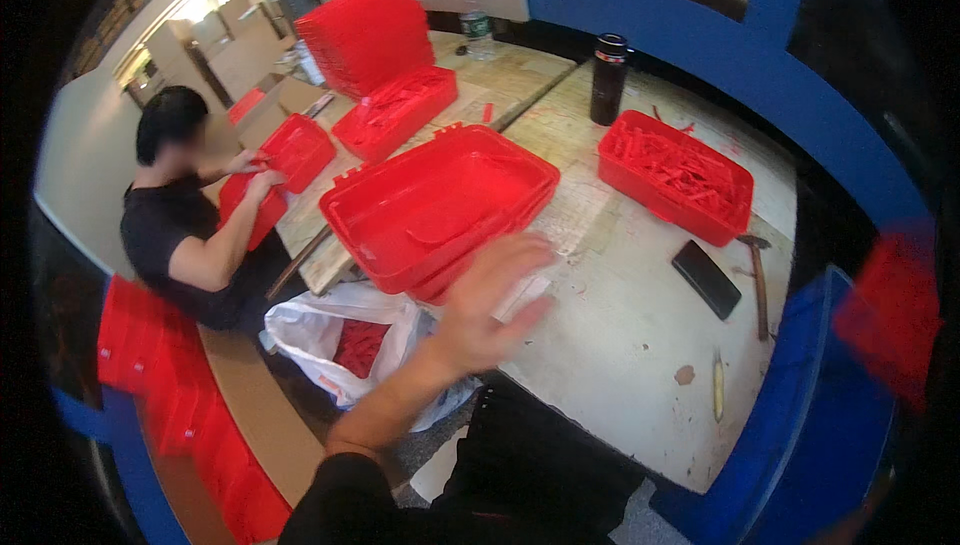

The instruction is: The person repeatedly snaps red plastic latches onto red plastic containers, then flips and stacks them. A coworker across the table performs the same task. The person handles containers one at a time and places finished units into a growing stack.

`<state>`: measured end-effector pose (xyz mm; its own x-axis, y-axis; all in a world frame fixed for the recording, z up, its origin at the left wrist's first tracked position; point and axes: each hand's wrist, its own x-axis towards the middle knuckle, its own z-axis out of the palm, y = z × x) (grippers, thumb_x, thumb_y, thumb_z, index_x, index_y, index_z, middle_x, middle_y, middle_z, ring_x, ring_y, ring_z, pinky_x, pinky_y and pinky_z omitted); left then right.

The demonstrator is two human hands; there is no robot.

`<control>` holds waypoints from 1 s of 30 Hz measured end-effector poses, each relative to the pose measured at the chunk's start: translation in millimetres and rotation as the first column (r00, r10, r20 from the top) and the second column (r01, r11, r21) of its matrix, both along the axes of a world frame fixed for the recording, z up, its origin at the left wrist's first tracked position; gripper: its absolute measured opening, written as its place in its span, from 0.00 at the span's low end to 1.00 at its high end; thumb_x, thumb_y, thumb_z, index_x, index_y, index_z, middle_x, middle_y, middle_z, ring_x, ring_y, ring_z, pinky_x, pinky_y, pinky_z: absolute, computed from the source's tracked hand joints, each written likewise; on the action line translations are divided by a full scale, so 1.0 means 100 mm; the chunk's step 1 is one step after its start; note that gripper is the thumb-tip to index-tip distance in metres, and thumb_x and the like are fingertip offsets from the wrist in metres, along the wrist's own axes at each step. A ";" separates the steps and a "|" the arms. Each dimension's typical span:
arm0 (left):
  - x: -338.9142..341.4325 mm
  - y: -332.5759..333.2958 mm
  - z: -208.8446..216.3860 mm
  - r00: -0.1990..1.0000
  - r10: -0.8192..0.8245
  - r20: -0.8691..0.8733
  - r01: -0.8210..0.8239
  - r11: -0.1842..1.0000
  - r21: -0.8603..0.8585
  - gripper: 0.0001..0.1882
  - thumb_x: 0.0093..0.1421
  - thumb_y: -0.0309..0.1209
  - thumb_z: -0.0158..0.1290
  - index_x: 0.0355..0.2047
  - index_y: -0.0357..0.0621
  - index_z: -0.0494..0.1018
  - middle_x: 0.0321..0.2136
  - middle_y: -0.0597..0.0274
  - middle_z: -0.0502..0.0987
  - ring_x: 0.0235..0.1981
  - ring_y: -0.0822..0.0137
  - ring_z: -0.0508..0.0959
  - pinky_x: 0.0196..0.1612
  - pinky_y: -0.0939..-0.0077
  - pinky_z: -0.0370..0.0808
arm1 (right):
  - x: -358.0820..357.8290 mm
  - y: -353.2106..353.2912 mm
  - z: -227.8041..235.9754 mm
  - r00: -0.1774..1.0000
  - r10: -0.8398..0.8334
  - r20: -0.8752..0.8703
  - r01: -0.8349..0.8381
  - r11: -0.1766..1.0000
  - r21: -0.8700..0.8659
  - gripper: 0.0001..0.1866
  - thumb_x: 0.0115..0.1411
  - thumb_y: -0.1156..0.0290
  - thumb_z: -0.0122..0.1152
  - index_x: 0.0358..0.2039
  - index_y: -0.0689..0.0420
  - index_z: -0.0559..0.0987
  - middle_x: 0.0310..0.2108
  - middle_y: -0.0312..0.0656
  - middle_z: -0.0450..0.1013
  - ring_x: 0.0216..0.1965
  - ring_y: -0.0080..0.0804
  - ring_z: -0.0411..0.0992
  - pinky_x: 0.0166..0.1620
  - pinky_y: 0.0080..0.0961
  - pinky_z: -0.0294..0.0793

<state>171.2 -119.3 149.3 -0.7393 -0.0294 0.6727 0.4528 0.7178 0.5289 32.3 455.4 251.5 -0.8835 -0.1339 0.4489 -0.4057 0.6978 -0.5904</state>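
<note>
A dark capped flask (607, 90) stands upright at the far side of the surface (610, 355). A clear bottle (477, 27) stands upright to its left. A dark phone (706, 279) lies flat, right; a wooden-handled hammer (760, 290) lies beside it. A slim yellowish tool (718, 391) lies nearer the front.

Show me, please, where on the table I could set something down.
The widest bare patch lies between the left hand, the phone and the yellowish tool. A narrower one separates the open red case from the red bin of strips. It is crowded far left, around the red stack, and tight between phone and hammer.
</note>
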 end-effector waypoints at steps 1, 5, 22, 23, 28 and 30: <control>-0.05 0.16 -0.08 0.992 -0.125 0.025 0.119 0.981 0.153 0.26 0.59 0.33 0.59 0.55 0.33 0.70 0.56 0.43 0.71 0.60 0.50 0.70 0.64 0.60 0.63 | 0.00 -0.29 -0.11 0.999 0.022 0.031 -0.020 0.998 -0.058 0.37 0.59 0.60 0.67 0.66 0.56 0.62 0.58 0.53 0.68 0.54 0.33 0.70 0.55 0.32 0.72; -0.21 0.26 -0.57 0.805 -0.592 -0.034 0.231 0.259 0.938 0.47 0.60 0.49 0.58 0.70 0.36 0.49 0.67 0.46 0.59 0.68 0.57 0.61 0.68 0.62 0.56 | -0.01 -1.46 -1.25 0.948 0.140 0.286 -0.024 0.928 -0.373 0.35 0.60 0.59 0.66 0.64 0.57 0.65 0.57 0.51 0.69 0.55 0.36 0.70 0.55 0.36 0.73; 0.07 -0.39 -1.40 0.821 0.022 0.570 -0.216 0.937 0.274 0.38 0.54 0.11 0.38 0.68 0.40 0.56 0.60 0.43 0.69 0.63 0.53 0.68 0.64 0.70 0.61 | -0.05 -1.88 -1.31 0.806 0.198 0.558 -0.248 0.969 0.015 0.06 0.61 0.72 0.61 0.33 0.58 0.84 0.31 0.42 0.81 0.33 0.28 0.79 0.39 0.28 0.79; 0.04 -0.37 -1.38 0.823 0.019 0.567 -0.202 0.944 0.262 0.39 0.54 0.11 0.39 0.68 0.40 0.55 0.60 0.42 0.69 0.63 0.53 0.69 0.63 0.70 0.62 | -0.54 -2.07 -1.35 0.891 0.126 0.436 -0.170 0.983 0.064 0.06 0.61 0.74 0.60 0.33 0.61 0.83 0.30 0.43 0.80 0.32 0.29 0.79 0.37 0.26 0.77; 0.00 -0.36 -1.29 0.668 0.030 0.744 -0.285 0.933 0.219 0.37 0.55 0.16 0.47 0.68 0.36 0.55 0.65 0.40 0.62 0.68 0.48 0.59 0.70 0.62 0.53 | -2.66 -3.00 -1.90 0.959 0.279 -0.052 -0.231 0.873 0.430 0.16 0.56 0.74 0.60 0.46 0.52 0.82 0.43 0.50 0.77 0.47 0.48 0.75 0.49 0.42 0.74; 0.01 -0.36 -1.23 0.675 0.083 0.733 -0.252 0.960 0.124 0.38 0.55 0.18 0.49 0.68 0.35 0.54 0.64 0.40 0.62 0.68 0.46 0.59 0.69 0.61 0.53 | -3.03 -3.16 -2.08 0.922 0.387 0.030 -0.281 0.613 0.738 0.18 0.54 0.74 0.61 0.47 0.49 0.82 0.45 0.47 0.77 0.50 0.47 0.73 0.54 0.40 0.73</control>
